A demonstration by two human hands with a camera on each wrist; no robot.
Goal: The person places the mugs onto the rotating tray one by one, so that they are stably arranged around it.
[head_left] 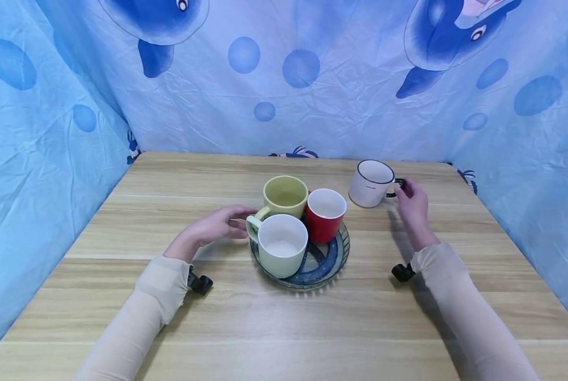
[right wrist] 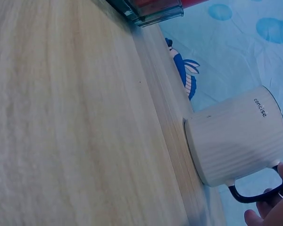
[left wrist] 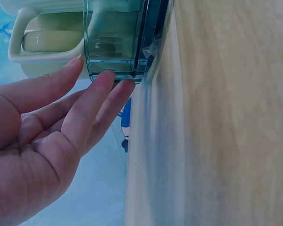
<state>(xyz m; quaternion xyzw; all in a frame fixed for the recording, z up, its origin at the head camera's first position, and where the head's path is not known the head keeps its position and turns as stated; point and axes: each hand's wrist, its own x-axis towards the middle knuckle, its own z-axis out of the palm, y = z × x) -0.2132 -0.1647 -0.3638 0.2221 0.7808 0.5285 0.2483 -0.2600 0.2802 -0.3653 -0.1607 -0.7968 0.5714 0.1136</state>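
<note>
A round glass dish [head_left: 343, 256] holds three mugs: a pale green-white mug [head_left: 282, 248] in front, a yellow-green mug [head_left: 286, 194] behind it, and a red mug [head_left: 323, 225] with a white inside on the right. My left hand [head_left: 219, 227] is at the dish's left side, its fingers loosely extended; in the left wrist view the fingertips [left wrist: 103, 79] meet or nearly meet the glass wall. To the right of the dish is a white mug [right wrist: 238, 136] with a black rim. My right hand [head_left: 412, 203] pinches its black handle [right wrist: 247, 198]. Whether its base touches the table I cannot tell.
The wooden table [head_left: 284, 333] runs back to a blue curtain [head_left: 284, 127] printed with dolphins and bubbles, which also hangs at both sides. Dark wrist cameras [head_left: 201, 284] sit at both cuffs.
</note>
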